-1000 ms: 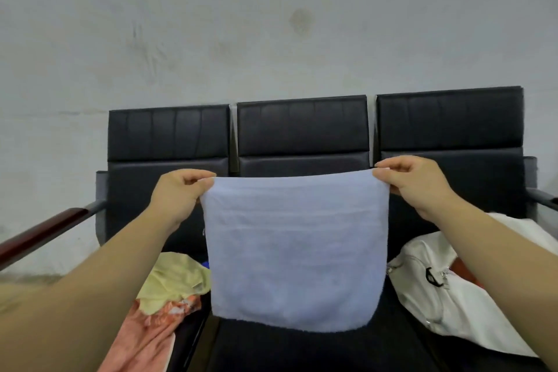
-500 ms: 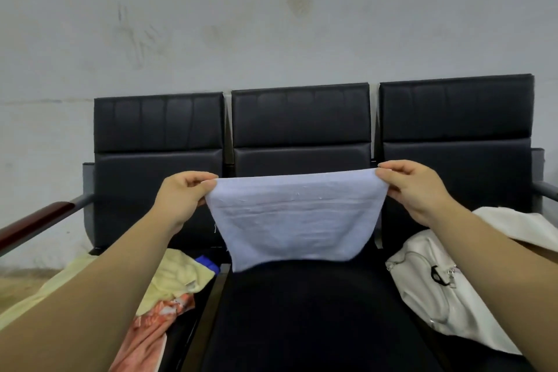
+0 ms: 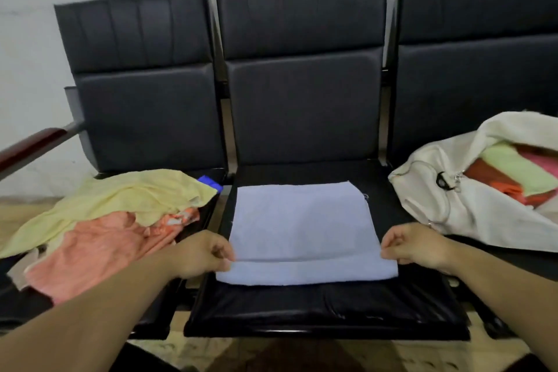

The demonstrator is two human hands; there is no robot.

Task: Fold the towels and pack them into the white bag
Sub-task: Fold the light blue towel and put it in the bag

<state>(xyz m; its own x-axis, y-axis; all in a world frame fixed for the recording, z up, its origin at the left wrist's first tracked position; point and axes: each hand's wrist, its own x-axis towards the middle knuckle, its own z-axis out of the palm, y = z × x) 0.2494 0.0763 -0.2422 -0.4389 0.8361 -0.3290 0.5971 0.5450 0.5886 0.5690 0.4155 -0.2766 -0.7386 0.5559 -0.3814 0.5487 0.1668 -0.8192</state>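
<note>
Mid-fold: the pale blue towel [image 3: 302, 226] lies on the middle seat [image 3: 302, 308], centre frame. The left hand [image 3: 205, 254] and right hand [image 3: 413, 246] each pinch a near corner. Next, probably another fold, then the white bag [image 3: 471, 205] at right.

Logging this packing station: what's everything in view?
pale blue towel: one, pale blue, folded, middle seat
yellow towel: one, yellow, heaped, left seat
orange towel: one, orange, under the yellow towel
blue item: one, blue, behind the yellow towel
white bag: one, white, right seat, open, coloured cloth inside
seats: three, black, in a row
armrest: one, dark wood, far left
left hand: one, pinching the pale blue towel's left edge
right hand: one, pinching its right edge
</note>
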